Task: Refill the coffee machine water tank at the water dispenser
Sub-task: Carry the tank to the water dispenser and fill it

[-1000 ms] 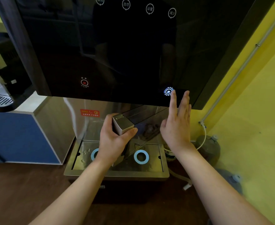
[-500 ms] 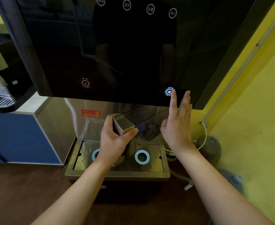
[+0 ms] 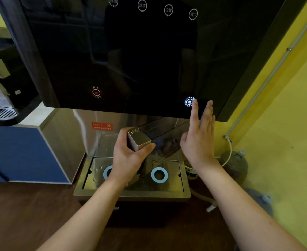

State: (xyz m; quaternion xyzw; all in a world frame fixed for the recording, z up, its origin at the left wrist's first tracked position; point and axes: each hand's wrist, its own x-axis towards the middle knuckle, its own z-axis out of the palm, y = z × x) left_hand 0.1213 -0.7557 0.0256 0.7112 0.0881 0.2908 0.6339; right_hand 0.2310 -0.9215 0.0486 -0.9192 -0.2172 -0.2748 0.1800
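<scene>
The water dispenser [image 3: 131,51] fills the upper view with a glossy black touch panel. A white lit button [image 3: 189,102] glows at its lower right, and a dim red one [image 3: 96,92] sits at the lower left. My right hand [image 3: 199,136] is flat with fingers straight, its index fingertip on the lit button. My left hand [image 3: 129,156] grips the silver handle end of the clear water tank [image 3: 167,142], which is held tilted under the panel, above the steel drip tray [image 3: 184,178]. No water stream can be made out.
The drip tray has two blue rings [image 3: 159,175]. A coffee machine [image 3: 2,91] stands on a blue cabinet [image 3: 22,153] at the left. The yellow wall [image 3: 285,124] at the right carries a pipe [image 3: 268,77]; grey water bottles [image 3: 236,163] stand on the floor beneath it.
</scene>
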